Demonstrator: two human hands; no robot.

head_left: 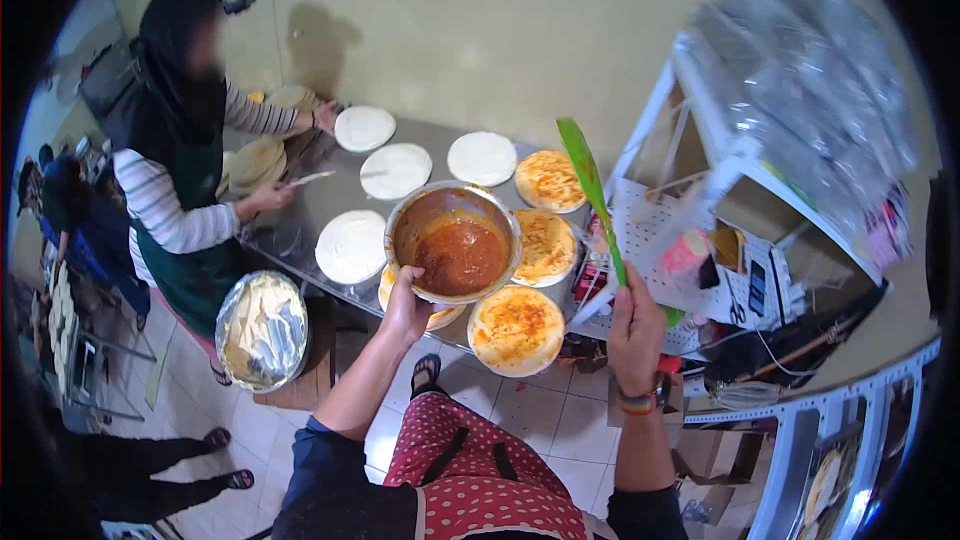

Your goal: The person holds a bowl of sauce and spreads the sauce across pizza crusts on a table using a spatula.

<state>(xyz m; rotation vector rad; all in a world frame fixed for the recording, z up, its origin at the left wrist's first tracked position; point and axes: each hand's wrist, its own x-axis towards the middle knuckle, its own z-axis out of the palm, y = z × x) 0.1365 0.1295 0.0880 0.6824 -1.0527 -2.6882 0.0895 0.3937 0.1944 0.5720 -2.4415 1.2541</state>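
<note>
A metal bowl [455, 255] of reddish-brown sauce is held at its near rim by my left hand [407, 308], over the table. My right hand [636, 340] grips the handle of a green spatula [590, 180], its blade pointing up. Sauce-smeared flat rounds lie right of and below the bowl, among them one at the near edge [516, 331], one behind it [545, 248] and one farther back [550, 180]. Plain white rounds [396, 171] lie to the left and behind; another [350, 247] is beside the bowl. The bowl partly covers one smeared round.
A co-worker [195, 140] stands at the left of the metal table [300, 230], holding a thin tool near stacked rounds [257, 162]. A tub of pale cream [262, 330] stands below. At the right are a white rack [690, 90] with plastic bags and a perforated board [650, 230].
</note>
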